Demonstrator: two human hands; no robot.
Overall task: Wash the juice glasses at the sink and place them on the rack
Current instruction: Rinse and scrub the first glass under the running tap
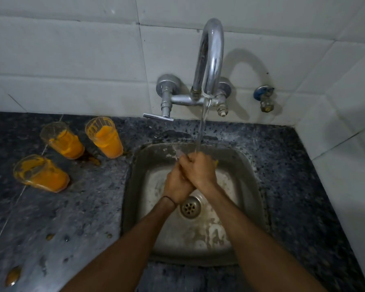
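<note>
The steel sink [249, 165] is where the work is. Both hands are pressed together over it, above the drain [190, 206]. The left hand [176, 186] is curled round a clear juice glass [178, 151] whose rim pokes out toward the sink's back wall, and the right hand [200, 171] lies over the left with fingers bent. I cannot tell whether the right hand grips the glass too or holds a scrubber (a yellow sliver shows at its far edge). The stream of water [201, 131] lands on the right knuckles, not in the glass. To my mind the mouth should be tipped under the flow, the glass turned so the inner wall is rinsed, and the grip kept firm, since wet glass slips.

No rack is in view, so the set-down spot must be found first.

A white tiled wall [72, 60] backs a speckled granite counter [82, 207], with a side wall closing the right corner. A chrome swan-neck tap [212, 55] is fixed to the wall.

Left of the sink stand three glasses coated with orange pulp. One dirty glass [104, 140] is just beside the sink's back-left corner, a second glass [61, 142] is left of it, and a third glass [40, 173] is nearer the front. Orange drips [13, 275] dot the counter toward its front edge.
</note>
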